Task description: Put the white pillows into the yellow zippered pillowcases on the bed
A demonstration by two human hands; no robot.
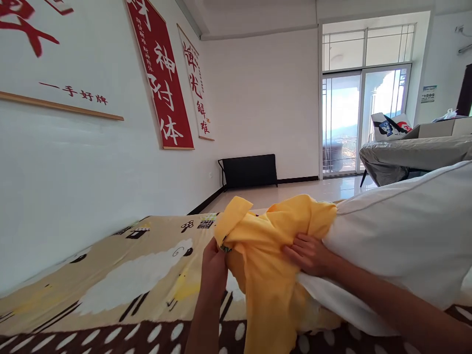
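From afar I have the yellow cloth [269,250] bunched over the blanket [140,270] between my left hand [215,263], which grips its edge, and my right hand [309,253], which clutches its folds beside the pillow [405,236], its long tail hanging down on the near side.

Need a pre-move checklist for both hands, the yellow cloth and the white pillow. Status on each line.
1. Left grip: ok. The left hand holds the yellow cloth near its folded-over edge.
2. Right grip: ok. The right hand has its fingers curled into the cloth, on the side toward the white pillow.
3. Cloth smooth: not ok. It is bunched and creased, with a length hanging toward the camera.
4. Pillow end inside the cloth: cannot tell. The cloth and right hand hide where the two meet.
5. Sheep-print blanket spread out beside the cloth: ok.
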